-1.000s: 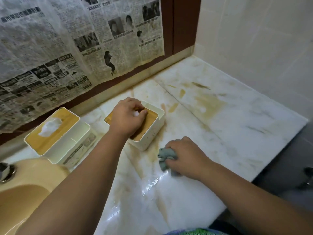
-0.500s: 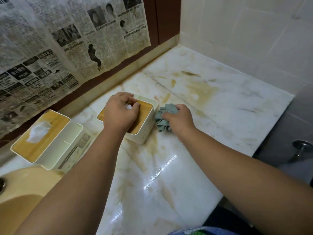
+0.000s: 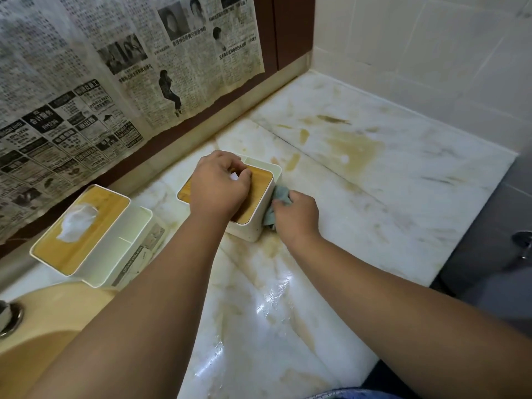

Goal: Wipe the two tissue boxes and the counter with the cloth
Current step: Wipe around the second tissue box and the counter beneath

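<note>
From the head camera, our left hand (image 3: 218, 187) pressed down on the wooden lid of the near tissue box (image 3: 256, 208), fingers curled at its slot. Our right hand (image 3: 296, 216) clenched the grey-green cloth (image 3: 277, 198) against that box's right side. The second tissue box (image 3: 89, 234) stood apart on the stained counter (image 3: 374, 174), beside the sink (image 3: 57, 306).

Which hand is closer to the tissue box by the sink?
Left. The left hand rests on the other tissue box, nearer the box by the sink. The right hand, holding the cloth, is farther right.
</note>
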